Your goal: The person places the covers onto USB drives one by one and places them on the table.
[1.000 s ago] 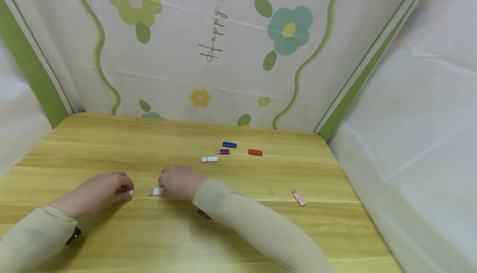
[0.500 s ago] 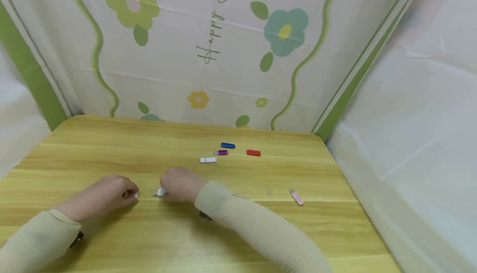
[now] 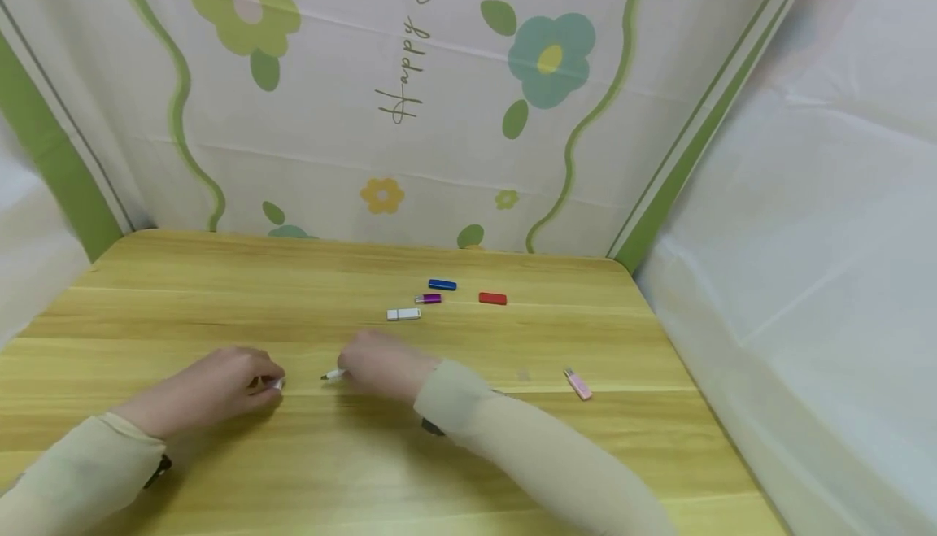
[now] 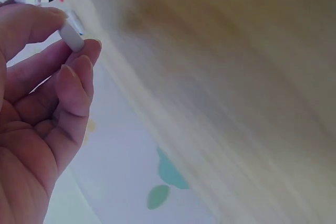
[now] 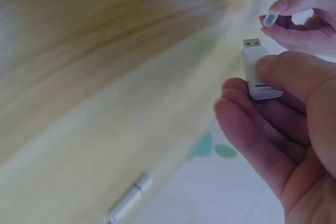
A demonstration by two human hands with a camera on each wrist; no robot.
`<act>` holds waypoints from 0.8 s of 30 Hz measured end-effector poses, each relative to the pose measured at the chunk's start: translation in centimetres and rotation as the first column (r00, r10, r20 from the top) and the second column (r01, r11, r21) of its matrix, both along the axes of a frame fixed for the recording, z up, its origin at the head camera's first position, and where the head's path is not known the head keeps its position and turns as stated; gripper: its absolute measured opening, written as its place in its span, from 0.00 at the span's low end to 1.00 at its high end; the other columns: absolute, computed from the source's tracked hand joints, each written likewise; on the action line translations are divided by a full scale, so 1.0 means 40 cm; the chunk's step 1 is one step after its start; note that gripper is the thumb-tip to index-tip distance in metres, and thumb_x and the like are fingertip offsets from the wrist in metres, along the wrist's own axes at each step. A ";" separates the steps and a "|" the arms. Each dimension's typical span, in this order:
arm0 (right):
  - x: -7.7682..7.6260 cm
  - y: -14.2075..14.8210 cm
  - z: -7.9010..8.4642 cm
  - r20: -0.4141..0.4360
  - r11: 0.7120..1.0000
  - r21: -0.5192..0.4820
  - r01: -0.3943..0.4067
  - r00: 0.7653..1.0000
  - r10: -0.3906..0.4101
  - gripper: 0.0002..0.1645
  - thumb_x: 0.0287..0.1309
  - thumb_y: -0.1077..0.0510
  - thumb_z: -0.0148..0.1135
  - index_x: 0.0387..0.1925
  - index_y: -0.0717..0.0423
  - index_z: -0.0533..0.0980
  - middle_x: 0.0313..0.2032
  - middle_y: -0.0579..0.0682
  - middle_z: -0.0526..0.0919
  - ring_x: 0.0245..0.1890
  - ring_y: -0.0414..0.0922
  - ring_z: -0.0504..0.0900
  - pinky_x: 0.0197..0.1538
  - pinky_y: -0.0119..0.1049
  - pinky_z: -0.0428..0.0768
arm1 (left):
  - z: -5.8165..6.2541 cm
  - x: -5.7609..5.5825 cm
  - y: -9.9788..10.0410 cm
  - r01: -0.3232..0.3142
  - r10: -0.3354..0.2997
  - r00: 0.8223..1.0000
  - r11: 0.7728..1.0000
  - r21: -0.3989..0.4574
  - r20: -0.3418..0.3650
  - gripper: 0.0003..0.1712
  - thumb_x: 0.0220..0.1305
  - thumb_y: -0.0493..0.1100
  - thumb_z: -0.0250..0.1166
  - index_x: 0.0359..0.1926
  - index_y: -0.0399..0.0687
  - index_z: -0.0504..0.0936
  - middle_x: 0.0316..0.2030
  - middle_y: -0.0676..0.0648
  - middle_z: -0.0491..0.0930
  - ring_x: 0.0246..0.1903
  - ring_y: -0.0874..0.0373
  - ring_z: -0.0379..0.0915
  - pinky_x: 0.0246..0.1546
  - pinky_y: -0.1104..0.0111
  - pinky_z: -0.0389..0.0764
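Note:
My left hand (image 3: 223,381) pinches a small white cap (image 4: 71,36) between thumb and fingertips, low over the wooden table. Facing it, my right hand (image 3: 384,363) holds a white USB flash drive (image 5: 256,69), thumb on its flat side. The drive's bare metal connector (image 5: 251,43) points toward the cap, with a gap between the two. In the head view the fingers hide most of the cap, and only the connector end of the drive shows.
Behind the right hand lie a white flash drive (image 3: 403,315), a purple one (image 3: 429,298), a blue one (image 3: 442,285) and a red one (image 3: 493,298). A pink flash drive (image 3: 577,384) lies farther right on the table (image 3: 468,455). A flowered curtain (image 3: 329,113) hangs behind.
Both hands have shifted to the right, the left with the cap and the right with the flash drive. The drive has turned so that its connector shows more edge-on in the head view.

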State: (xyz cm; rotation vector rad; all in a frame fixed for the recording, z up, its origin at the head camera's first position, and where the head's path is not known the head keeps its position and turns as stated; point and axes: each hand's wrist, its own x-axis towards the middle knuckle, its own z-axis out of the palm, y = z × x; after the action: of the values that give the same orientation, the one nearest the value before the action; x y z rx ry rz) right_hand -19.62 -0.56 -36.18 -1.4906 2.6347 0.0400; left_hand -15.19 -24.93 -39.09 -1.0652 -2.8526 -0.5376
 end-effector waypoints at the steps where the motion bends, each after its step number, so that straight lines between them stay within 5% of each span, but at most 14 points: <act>1: 0.002 0.010 0.007 -0.002 1.000 -0.012 -0.001 1.000 0.001 0.07 0.67 0.57 0.63 0.35 0.51 0.86 0.28 0.39 0.83 0.24 0.32 0.71 0.31 0.18 0.71 | 0.004 0.001 0.006 -0.003 0.003 1.000 1.000 0.003 0.001 0.05 0.58 0.35 0.71 0.31 0.51 0.86 0.28 0.61 0.78 0.26 0.72 0.68 0.23 0.73 0.74; 7: 0.014 0.088 0.043 -0.052 0.986 -0.154 -0.070 0.997 0.062 0.08 0.62 0.57 0.68 0.43 0.51 0.87 0.36 0.42 0.85 0.32 0.32 0.78 0.39 0.15 0.73 | 0.045 0.022 0.061 0.036 -0.032 0.998 0.996 0.079 -0.051 0.05 0.58 0.36 0.72 0.37 0.43 0.88 0.32 0.57 0.80 0.27 0.72 0.70 0.23 0.74 0.75; 10: 0.029 0.134 0.061 -0.072 0.961 -0.254 -0.111 0.993 0.096 0.10 0.59 0.57 0.70 0.43 0.53 0.87 0.38 0.44 0.85 0.37 0.35 0.81 0.43 0.15 0.73 | 0.067 0.039 0.103 0.078 -0.058 0.989 0.986 0.148 -0.136 0.06 0.57 0.37 0.73 0.37 0.45 0.88 0.32 0.58 0.80 0.27 0.72 0.70 0.22 0.77 0.74; 15: 0.061 0.205 0.083 -0.141 0.915 -0.379 -0.136 0.986 0.088 0.11 0.57 0.59 0.71 0.43 0.55 0.86 0.42 0.45 0.83 0.41 0.37 0.82 0.48 0.17 0.73 | 0.107 0.066 0.183 0.191 -0.098 0.934 0.950 0.249 -0.344 0.13 0.68 0.50 0.65 0.36 0.46 0.87 0.33 0.56 0.82 0.27 0.68 0.74 0.24 0.81 0.73; 18: 0.082 0.240 0.094 -0.184 0.881 -0.449 -0.148 0.980 0.071 0.12 0.56 0.61 0.72 0.43 0.56 0.85 0.41 0.46 0.83 0.40 0.38 0.82 0.47 0.18 0.74 | 0.128 0.076 0.224 0.237 -0.108 0.906 0.931 0.277 -0.410 0.24 0.73 0.57 0.54 0.36 0.45 0.87 0.33 0.54 0.82 0.27 0.66 0.76 0.26 0.82 0.74; 24: 0.119 0.301 0.107 -0.234 0.825 -0.546 -0.144 0.972 0.014 0.14 0.52 0.64 0.74 0.42 0.58 0.85 0.40 0.46 0.83 0.36 0.37 0.82 0.44 0.19 0.76 | 0.149 0.083 0.282 0.280 -0.106 0.854 0.919 0.277 -0.509 0.26 0.75 0.56 0.49 0.36 0.43 0.87 0.33 0.52 0.82 0.30 0.61 0.79 0.29 0.76 0.80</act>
State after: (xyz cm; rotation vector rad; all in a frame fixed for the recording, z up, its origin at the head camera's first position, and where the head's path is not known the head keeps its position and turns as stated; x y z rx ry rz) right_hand -14.86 11.49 -31.91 -1.8536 2.9138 -0.6626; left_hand -11.86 -13.64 -33.13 -1.2215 -2.1333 -0.6396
